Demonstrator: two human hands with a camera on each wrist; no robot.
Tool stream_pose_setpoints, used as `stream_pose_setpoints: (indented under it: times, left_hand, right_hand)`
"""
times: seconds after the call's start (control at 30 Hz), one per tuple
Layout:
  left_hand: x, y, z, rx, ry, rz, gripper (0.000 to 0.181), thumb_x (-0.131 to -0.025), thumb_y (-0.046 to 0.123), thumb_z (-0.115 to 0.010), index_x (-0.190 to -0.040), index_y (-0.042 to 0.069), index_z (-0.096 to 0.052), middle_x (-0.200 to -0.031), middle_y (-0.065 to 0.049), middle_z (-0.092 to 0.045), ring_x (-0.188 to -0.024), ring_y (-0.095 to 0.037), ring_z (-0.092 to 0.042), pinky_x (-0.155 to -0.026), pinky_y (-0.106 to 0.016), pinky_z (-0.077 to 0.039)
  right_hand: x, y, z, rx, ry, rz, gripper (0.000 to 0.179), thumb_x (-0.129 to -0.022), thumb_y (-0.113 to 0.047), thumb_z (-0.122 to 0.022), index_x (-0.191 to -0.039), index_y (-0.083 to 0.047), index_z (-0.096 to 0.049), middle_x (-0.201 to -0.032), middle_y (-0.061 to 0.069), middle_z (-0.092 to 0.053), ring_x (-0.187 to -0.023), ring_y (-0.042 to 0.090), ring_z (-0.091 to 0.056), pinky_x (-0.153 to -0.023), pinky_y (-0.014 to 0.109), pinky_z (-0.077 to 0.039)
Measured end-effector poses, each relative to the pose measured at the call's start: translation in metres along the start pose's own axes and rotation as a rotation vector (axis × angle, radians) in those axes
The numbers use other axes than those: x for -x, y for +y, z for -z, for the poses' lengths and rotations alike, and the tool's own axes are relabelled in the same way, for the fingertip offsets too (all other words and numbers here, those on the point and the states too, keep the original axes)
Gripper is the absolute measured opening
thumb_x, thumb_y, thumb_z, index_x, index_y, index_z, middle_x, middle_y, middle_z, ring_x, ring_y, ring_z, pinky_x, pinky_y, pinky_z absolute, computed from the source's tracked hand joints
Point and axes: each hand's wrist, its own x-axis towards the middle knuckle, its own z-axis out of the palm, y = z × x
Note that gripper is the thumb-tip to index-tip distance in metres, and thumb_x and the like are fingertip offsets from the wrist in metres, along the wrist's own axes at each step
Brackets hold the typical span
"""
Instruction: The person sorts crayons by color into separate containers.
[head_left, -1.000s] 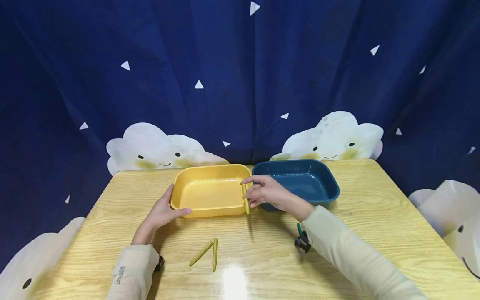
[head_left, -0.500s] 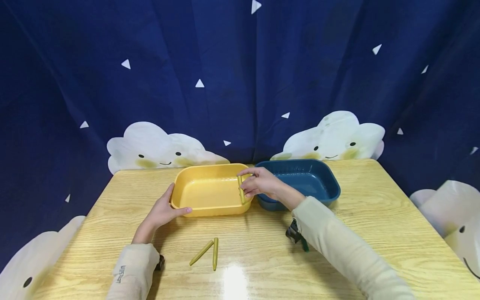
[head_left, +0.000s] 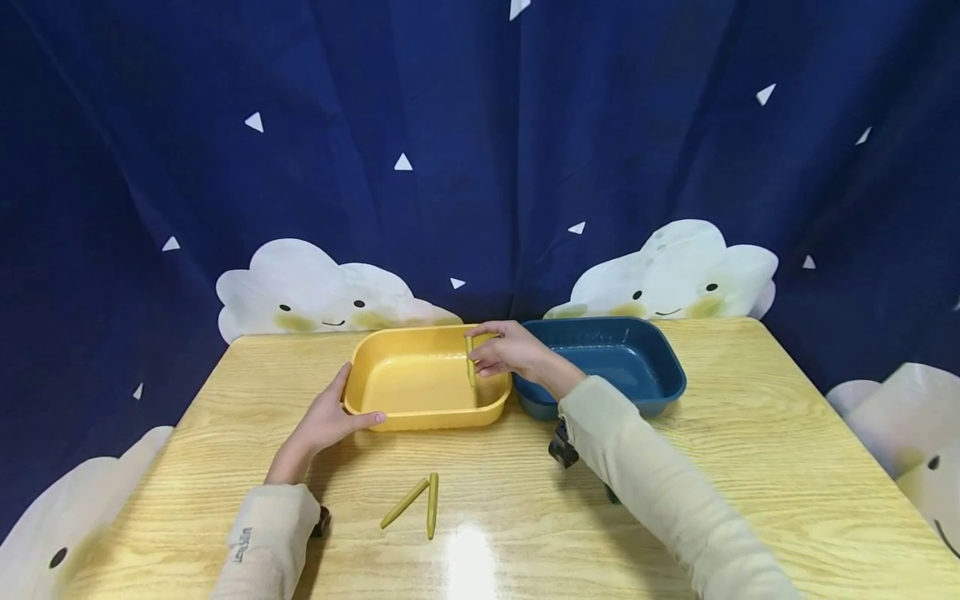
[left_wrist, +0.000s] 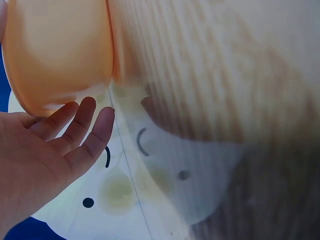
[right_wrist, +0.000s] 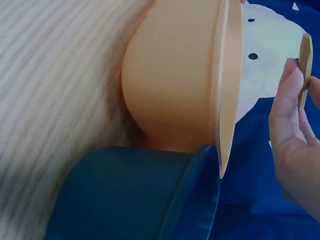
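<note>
Clearly, right grip [head_left: 512,349] pinches 1 slim stick [head_left: 472,377]; left grip [head_left: 328,418], spread, touches glossy tub [head_left: 442,421].

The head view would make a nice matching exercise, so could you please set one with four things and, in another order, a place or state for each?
Column one:
1. Left hand
2. Blue tub
3. Two loose sticks
4. Right hand

Column two:
A. Lying on the table, nearer the camera than both tubs
B. Pinching a yellow stick
C. Touching the left end of the yellow tub
D. Standing to the right of the yellow tub

Pairs: 1-C, 2-D, 3-A, 4-B.
</note>
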Motion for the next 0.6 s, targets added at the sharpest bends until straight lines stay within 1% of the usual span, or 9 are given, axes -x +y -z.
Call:
stream_pose_setpoints:
  times: [0.17,0.3,0.43,0.5,0.6]
  left_hand:
    - [-0.001,0.001,0.0,0.002,0.004,-0.002,0.114,-0.071,0.039,-0.077,-0.144,-0.004,-0.001,-0.145,-0.029,-0.014,-0.13,-0.043,-0.022,-0.103,-0.053,-0.023]
    - [-0.001,0.0,0.0,-0.002,0.008,0.0,0.113,-0.071,0.039,-0.077,-0.144,-0.003,-0.002,-0.145,-0.028,-0.016,-0.13,-0.042,-0.022,-0.104,-0.052,-0.022]
    - [-0.002,0.0,-0.001,-0.009,0.007,0.008,0.113,-0.071,0.039,-0.077,-0.144,-0.003,-0.002,-0.145,-0.028,-0.016,-0.13,-0.041,-0.022,-0.104,-0.052,-0.022]
    - [-0.002,0.0,-0.001,-0.008,0.006,0.012,0.113,-0.071,0.04,-0.077,-0.144,-0.003,-0.002,-0.145,-0.028,-0.016,-0.131,-0.041,-0.022,-0.104,-0.052,-0.022]
    - [-0.001,-0.001,0.0,-0.01,0.004,0.015,0.114,-0.07,0.041,-0.077,-0.144,-0.003,-0.002,-0.146,-0.028,-0.015,-0.131,-0.041,-0.022,-0.104,-0.052,-0.022]
  right_hand:
    - [-0.01,-0.002,-0.003,-0.001,0.033,-0.022,0.048,-0.082,0.007,-0.057,-0.128,0.004,-0.047,-0.074,0.011,-0.063,-0.056,0.014,-0.061,-0.06,0.029,-0.054]
    - [-0.016,-0.002,-0.004,-0.002,0.048,-0.047,0.049,-0.081,0.007,-0.058,-0.129,0.002,-0.047,-0.082,0.016,-0.063,-0.057,0.015,-0.061,-0.062,0.029,-0.054]
    - [-0.024,0.0,-0.005,-0.025,0.072,-0.066,0.049,-0.08,0.008,-0.06,-0.127,0.001,-0.05,-0.086,0.018,-0.063,-0.057,0.015,-0.061,-0.058,0.027,-0.054]
    - [-0.027,0.001,-0.007,-0.026,0.083,-0.071,0.048,-0.079,0.008,-0.061,-0.126,0.001,-0.05,-0.083,0.016,-0.063,-0.057,0.016,-0.062,-0.06,0.029,-0.054]
    - [-0.032,0.003,-0.01,-0.018,0.093,-0.082,0.048,-0.079,0.008,-0.061,-0.125,0.0,-0.051,-0.079,0.012,-0.062,-0.057,0.016,-0.062,-0.068,0.035,-0.054]
